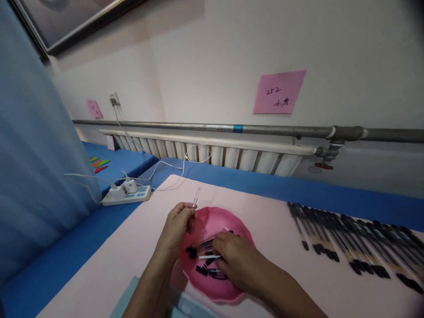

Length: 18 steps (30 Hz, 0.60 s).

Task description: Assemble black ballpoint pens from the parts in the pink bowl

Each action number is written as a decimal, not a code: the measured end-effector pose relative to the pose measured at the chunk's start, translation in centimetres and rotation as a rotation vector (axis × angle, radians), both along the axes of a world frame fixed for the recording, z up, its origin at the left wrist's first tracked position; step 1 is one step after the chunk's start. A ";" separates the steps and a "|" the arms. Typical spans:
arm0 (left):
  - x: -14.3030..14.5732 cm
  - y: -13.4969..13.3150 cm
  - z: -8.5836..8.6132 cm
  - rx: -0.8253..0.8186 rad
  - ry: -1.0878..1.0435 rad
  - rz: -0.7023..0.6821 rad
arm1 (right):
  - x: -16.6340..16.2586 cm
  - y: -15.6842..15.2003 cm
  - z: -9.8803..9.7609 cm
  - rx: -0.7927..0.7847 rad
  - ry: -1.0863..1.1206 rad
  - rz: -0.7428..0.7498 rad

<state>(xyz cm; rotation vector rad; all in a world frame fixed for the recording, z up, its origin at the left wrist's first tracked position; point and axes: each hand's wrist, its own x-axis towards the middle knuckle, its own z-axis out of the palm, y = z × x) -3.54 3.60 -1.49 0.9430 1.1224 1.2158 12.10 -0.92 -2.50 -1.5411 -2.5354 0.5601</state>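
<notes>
My left hand (pixel 180 221) is closed at the left rim of a pink scalloped bowl (pixel 218 216), pinching a clear pen barrel (pixel 196 197) that points upward. My right hand (pixel 236 260) reaches into the bowl with its fingers curled down among loose pen parts. A thin white stick (pixel 208 257), perhaps a pen refill, runs up to its fingertips. What those fingers grip is hidden. Black pen caps (pixel 201 270) and clear barrels (pixel 207 244) lie around them in the bowl.
Rows of assembled black-capped pens (pixel 351 234) lie on the pink sheet (pixel 265 221) at right. A power strip (pixel 127 195) with white plugs and cables sits on the blue surface at left. Behind are a radiator (pixel 215 155) and a pipe (pixel 281 130); a blue curtain (pixel 36 154) hangs left.
</notes>
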 end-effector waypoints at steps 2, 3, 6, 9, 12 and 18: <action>-0.1 0.0 -0.1 0.002 0.016 -0.006 | 0.0 0.0 0.2 -0.024 -0.026 -0.022; -0.1 0.0 -0.1 0.004 0.023 -0.010 | 0.1 0.0 0.3 -0.032 -0.035 -0.032; -0.2 0.1 -0.3 0.007 0.039 -0.015 | 0.3 0.1 0.4 0.000 -0.034 -0.066; -0.2 0.1 -0.3 0.008 0.048 -0.009 | 1.0 0.4 0.4 0.084 -0.028 -0.106; -0.2 0.2 -0.3 0.006 0.050 -0.004 | 2.0 0.9 0.5 0.138 0.031 -0.140; -0.3 0.2 -0.3 0.002 0.047 0.009 | 2.6 0.9 1.6 0.019 0.174 -0.171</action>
